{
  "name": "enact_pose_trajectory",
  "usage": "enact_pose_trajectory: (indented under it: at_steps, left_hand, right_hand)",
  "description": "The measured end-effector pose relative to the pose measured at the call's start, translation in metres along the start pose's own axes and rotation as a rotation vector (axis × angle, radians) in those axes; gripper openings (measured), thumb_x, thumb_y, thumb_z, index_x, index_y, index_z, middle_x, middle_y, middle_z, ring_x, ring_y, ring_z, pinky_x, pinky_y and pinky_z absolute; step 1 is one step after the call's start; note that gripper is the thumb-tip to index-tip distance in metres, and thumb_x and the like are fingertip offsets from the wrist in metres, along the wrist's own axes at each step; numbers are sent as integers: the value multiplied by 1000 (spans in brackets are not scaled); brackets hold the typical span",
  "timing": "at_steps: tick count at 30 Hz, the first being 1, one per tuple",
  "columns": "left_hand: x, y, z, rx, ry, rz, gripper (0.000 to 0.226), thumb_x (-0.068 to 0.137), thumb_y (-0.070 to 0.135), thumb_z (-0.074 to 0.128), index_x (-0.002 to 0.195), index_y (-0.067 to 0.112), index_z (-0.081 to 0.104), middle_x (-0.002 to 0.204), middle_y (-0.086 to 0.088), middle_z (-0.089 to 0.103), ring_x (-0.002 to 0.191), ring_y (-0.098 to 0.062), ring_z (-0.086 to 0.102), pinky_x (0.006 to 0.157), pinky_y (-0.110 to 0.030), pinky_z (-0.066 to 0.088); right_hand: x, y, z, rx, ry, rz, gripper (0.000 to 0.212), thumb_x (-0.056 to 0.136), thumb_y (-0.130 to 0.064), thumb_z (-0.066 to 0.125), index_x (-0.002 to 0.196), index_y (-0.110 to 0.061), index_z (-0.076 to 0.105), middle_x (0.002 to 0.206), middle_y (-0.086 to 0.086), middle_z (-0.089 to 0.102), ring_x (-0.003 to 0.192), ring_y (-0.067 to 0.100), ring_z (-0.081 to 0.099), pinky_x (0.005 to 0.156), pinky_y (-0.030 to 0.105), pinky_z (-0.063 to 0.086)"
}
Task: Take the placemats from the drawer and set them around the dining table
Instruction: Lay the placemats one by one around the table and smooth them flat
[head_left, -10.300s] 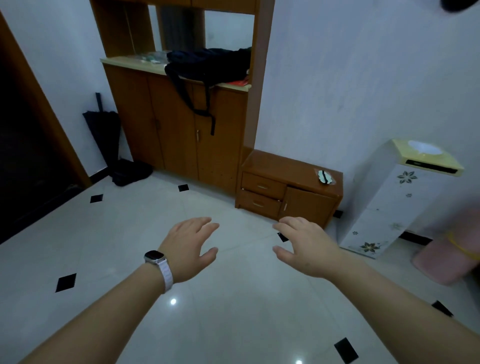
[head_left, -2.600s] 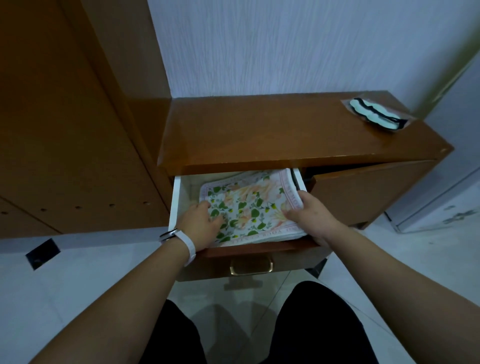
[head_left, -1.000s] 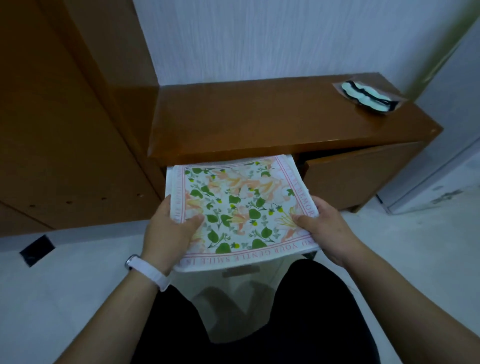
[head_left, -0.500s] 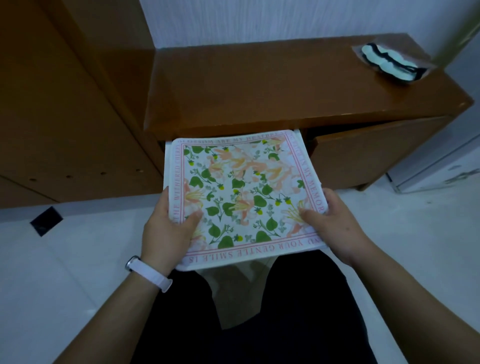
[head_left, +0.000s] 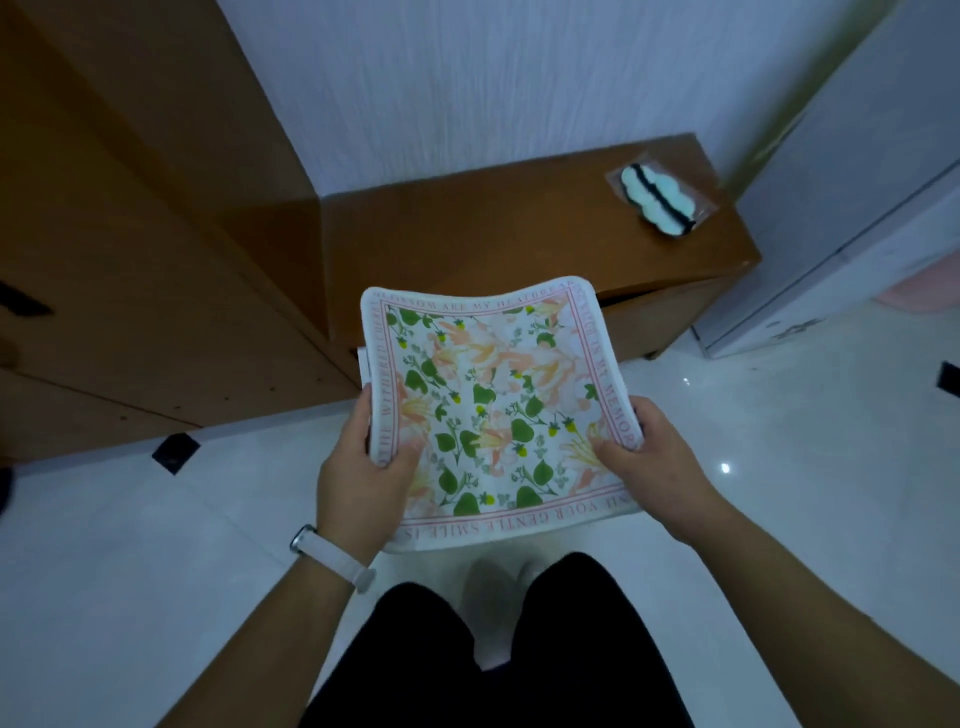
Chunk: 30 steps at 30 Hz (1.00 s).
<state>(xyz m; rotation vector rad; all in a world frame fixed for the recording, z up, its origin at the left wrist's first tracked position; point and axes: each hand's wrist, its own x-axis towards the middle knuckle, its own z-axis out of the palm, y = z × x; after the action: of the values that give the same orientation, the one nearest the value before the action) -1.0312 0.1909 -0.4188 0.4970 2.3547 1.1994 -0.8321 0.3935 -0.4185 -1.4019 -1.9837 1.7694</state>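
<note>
I hold a stack of square placemats (head_left: 493, 405), white with green leaves, peach flowers and a pink lettered border, flat in front of me. My left hand (head_left: 363, 473) grips its left edge, thumb on top. On the right edge, my right hand (head_left: 649, 462) holds it the same way. The stack hangs above the floor, in front of the low wooden cabinet (head_left: 519, 234). The stack hides most of the drawer; a white corner of it (head_left: 362, 358) shows at the left.
A tall wooden cupboard (head_left: 156, 234) stands at the left. A small packet with a black-and-white item (head_left: 657, 200) lies on the low cabinet's right end. A white unit (head_left: 857, 208) stands at the right. My legs in black trousers (head_left: 493, 649) are below, over glossy white floor tiles.
Both hands have lifted the placemat stack out of the drawer and drawn it toward me and upward. My view has risen and pulled back from the cabinet.
</note>
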Motion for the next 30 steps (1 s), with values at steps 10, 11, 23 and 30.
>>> enact_pose_trajectory:
  at_steps: [10, 11, 23, 30]
  left_hand:
    - [-60, 182, -66, -70, -114, 124, 62, 88, 22, 69, 137, 50, 42, 110, 27, 66, 97, 2, 65, 78, -37, 60]
    - [-63, 193, -68, -81, -113, 144, 63, 88, 21, 69, 137, 50, 42, 112, 26, 66, 99, 2, 65, 79, -37, 59]
    - [-77, 234, -99, -172, -216, 291, 62, 86, 18, 71, 137, 44, 47, 114, 19, 68, 99, 0, 66, 81, -39, 59]
    - [-78, 230, -121, -213, -439, 398, 62, 87, 15, 69, 137, 43, 47, 118, 21, 66, 104, 2, 63, 85, -36, 58]
  right_hand:
    - [-122, -133, -99, 55, 145, -31, 27, 91, -16, 68, 108, -33, 56, 100, -11, 69, 85, 4, 68, 67, 21, 53]
    - [-129, -141, -105, 67, 160, -42, 28, 91, -16, 68, 109, -33, 56, 100, -12, 69, 85, 2, 67, 66, 18, 52]
    - [-207, -177, -107, 179, 350, -87, 30, 91, -14, 68, 113, -31, 59, 102, -9, 72, 83, 5, 72, 66, 20, 56]
    - [-269, -173, -64, 180, 566, -27, 26, 90, -13, 68, 107, -30, 59, 98, -7, 72, 82, 8, 72, 74, 32, 59]
